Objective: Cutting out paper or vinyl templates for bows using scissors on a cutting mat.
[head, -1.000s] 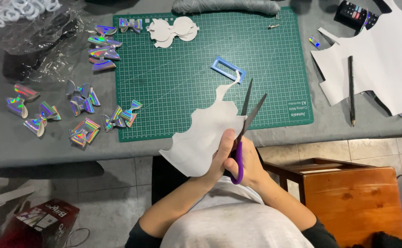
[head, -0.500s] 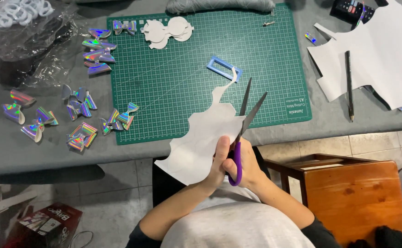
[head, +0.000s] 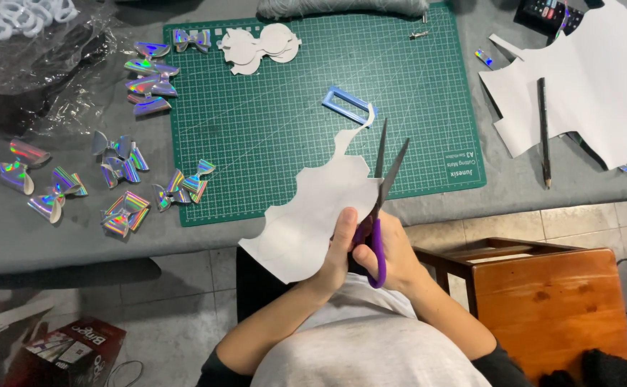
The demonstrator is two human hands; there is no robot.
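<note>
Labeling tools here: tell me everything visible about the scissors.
The scissors have dark, narrow metal blades and purple plastic handle loops. The blades are open in a V, tips pointing away from the person over the green cutting mat. The right hand grips the handles; the blades meet the edge of the white sheet held by the left hand.

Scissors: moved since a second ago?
No. The scissors sit at the same spot against the cutting mat, tips just below the blue frame.

A wavy-edged white paper sheet (head: 313, 215) meets purple-handled scissors (head: 381, 193), blades open, above the table's near edge.
</note>
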